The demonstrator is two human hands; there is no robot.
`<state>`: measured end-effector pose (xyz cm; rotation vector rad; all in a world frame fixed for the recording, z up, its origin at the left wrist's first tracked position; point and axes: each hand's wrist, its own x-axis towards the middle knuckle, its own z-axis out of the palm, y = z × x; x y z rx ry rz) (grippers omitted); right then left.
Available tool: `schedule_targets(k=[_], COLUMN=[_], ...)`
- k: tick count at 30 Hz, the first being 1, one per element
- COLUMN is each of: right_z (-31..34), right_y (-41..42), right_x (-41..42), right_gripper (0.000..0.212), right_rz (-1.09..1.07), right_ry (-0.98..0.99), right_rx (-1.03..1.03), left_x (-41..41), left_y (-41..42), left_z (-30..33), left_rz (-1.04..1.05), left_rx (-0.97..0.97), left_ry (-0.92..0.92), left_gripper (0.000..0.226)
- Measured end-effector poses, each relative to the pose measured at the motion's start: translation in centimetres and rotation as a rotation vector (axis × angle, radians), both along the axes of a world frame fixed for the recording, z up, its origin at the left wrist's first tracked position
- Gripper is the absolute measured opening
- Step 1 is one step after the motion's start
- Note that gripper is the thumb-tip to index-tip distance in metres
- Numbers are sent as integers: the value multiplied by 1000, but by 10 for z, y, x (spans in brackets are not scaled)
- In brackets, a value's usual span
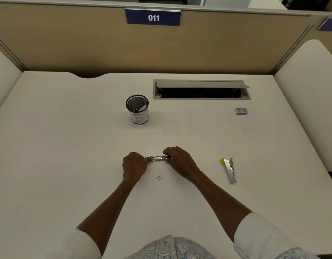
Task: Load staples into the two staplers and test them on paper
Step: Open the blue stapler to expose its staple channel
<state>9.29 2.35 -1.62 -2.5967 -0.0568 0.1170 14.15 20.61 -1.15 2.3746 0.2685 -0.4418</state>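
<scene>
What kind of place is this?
Likely an office or study cubicle: tan partition panels wall in a white desk, a numbered "011" sign hangs on the back panel, and a cable hatch is set into the desktop.

1. The bench (68, 146) is smooth and matt, off-white
2. The stapler (157, 157) between the hands is shiny bare metal
3. The second stapler (229, 170) is bright metal with yellow plastic parts
4. The cup (137, 108) is black wire mesh with a paper label
5. The sleeves (254, 232) are pale cloth

"011" on blue sign (153, 17)
</scene>
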Motion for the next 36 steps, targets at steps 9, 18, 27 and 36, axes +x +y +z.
schedule_targets(k=[9, 18, 27, 36], right_z=[9, -4, -2, 43], right_y=[9, 29, 43, 56], right_x=[-21, -46, -51, -24], right_gripper=[34, 16, 25, 20], right_rz=[43, 322, 356, 124], right_ry=[-316, -226, -80, -237], right_rx=[-39, -90, -249, 78], left_x=[-1, -2, 0, 16], left_y=[-2, -1, 9, 32], left_z=[3, 7, -2, -22], left_rz=[24, 75, 41, -89], left_rx=[12, -22, -96, -29], left_ry=[-95, -130, -275, -358], left_gripper=[44, 31, 22, 42])
